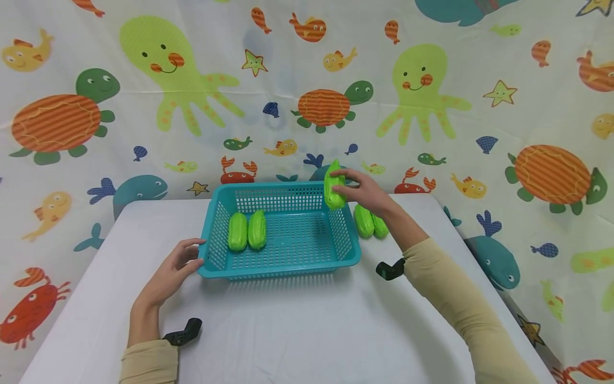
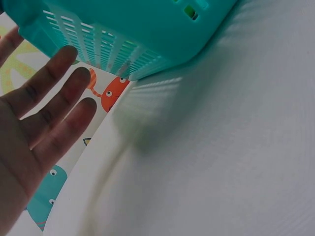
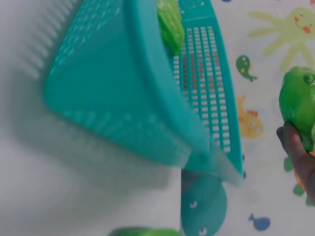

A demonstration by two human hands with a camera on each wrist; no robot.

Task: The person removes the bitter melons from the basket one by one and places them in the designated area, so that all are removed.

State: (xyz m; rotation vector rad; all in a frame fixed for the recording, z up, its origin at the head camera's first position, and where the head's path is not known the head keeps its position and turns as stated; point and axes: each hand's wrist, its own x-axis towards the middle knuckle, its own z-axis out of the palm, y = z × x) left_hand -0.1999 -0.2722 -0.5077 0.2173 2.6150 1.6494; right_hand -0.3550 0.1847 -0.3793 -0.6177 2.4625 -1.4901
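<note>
My right hand holds a bright green, ridged bitter melon upright between thumb and fingers, over the right end of a teal plastic basket. In the right wrist view, the held bitter melon is at the right edge, above the level of the rim. Inside the basket, two bitter melons lie side by side toward the left. At the basket's left rim is my left hand, its fingertips right at the edge. The left wrist view shows its fingers spread and loosely extended beside the perforated wall.
Two more bitter melons lie on the white table just right of the basket, partly behind my right forearm. A cloth printed with sea animals hangs behind the table. Each wrist carries a black camera mount.
</note>
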